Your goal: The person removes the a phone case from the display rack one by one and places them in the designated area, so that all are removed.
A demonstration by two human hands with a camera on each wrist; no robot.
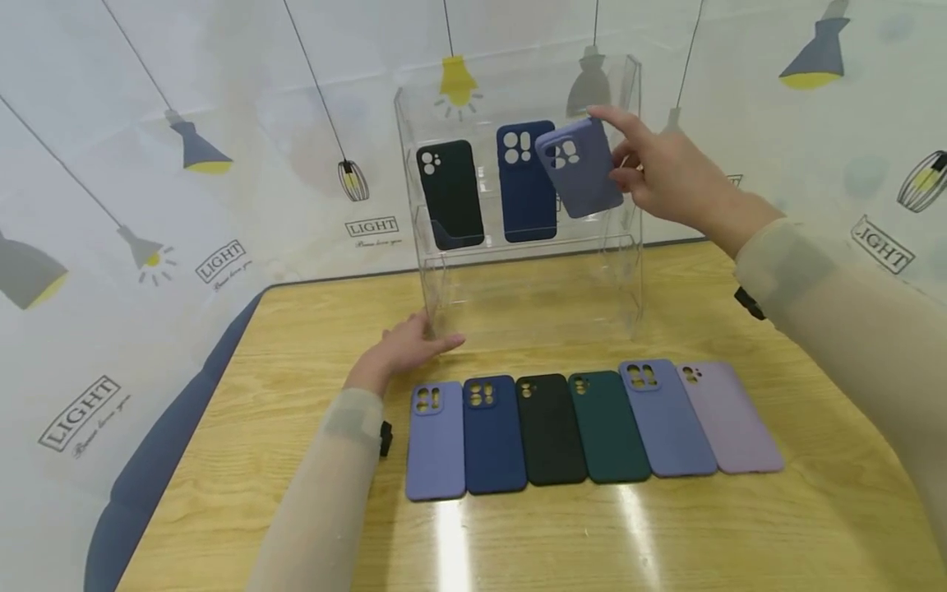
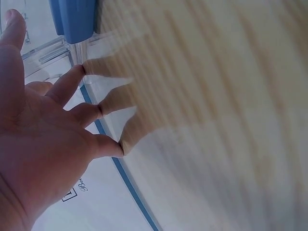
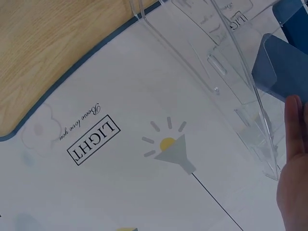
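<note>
My right hand (image 1: 669,174) holds a lavender phone case (image 1: 584,177) by its right side and top corner, tilted in front of the upper tier of a clear acrylic stand (image 1: 533,312). A navy phone case (image 1: 527,193) stands beside it, partly overlapped in the head view. Further left on that tier stands a dark green phone case (image 1: 451,193). At the stand's lower left corner, my left hand (image 1: 409,344) has its fingers spread, with fingertips down at the tabletop in the left wrist view. Only part of my right hand (image 3: 296,168) shows in the right wrist view.
Several phone cases lie in a row on the wooden table (image 1: 244,460) before the stand, from a lavender case (image 1: 436,452) at left, through a black case (image 1: 553,440), to a pink-lilac case (image 1: 736,423) at right. A lamp-patterned cloth (image 1: 281,222) hangs behind.
</note>
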